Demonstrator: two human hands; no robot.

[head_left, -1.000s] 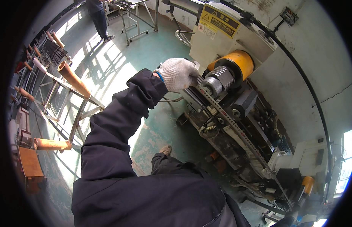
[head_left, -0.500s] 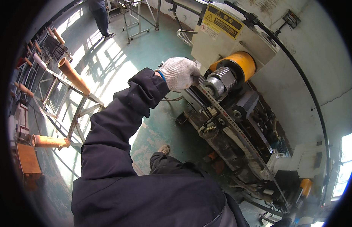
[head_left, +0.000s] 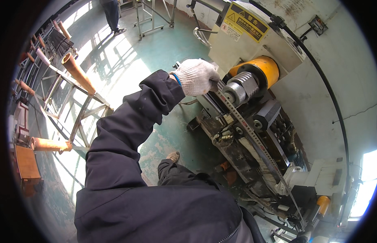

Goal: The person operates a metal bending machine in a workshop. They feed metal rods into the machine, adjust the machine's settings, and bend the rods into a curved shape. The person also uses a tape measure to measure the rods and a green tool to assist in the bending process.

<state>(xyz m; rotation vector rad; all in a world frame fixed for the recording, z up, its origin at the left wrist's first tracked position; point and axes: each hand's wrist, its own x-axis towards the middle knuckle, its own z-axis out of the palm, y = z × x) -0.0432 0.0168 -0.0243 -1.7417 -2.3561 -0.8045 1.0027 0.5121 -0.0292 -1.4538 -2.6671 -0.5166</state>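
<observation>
My left hand [head_left: 195,77], in a pale knit glove with a blue cuff edge, is closed on the near end of a tape measure [head_left: 253,136]. The metal tape runs out from under the fingers, down and to the right along a long machine. Beside the hand is a grey ribbed metal roller [head_left: 242,88] set in a yellow cylinder [head_left: 261,69]. At the far lower right, where the tape runs off, a small part of what looks like my right hand [head_left: 305,234] shows at the picture's edge; its fingers cannot be made out.
A warning sign [head_left: 246,22] is on the machine's pale housing. A black hose [head_left: 318,77] arches over the right side. Metal racks with brown tubes [head_left: 78,73] stand at left, by an orange-brown box [head_left: 27,163]. Another person's legs [head_left: 111,16] show at the top.
The view has shifted slightly, so the machine sits a little further right. My left hand stays closed at the tape's end beside the roller.
</observation>
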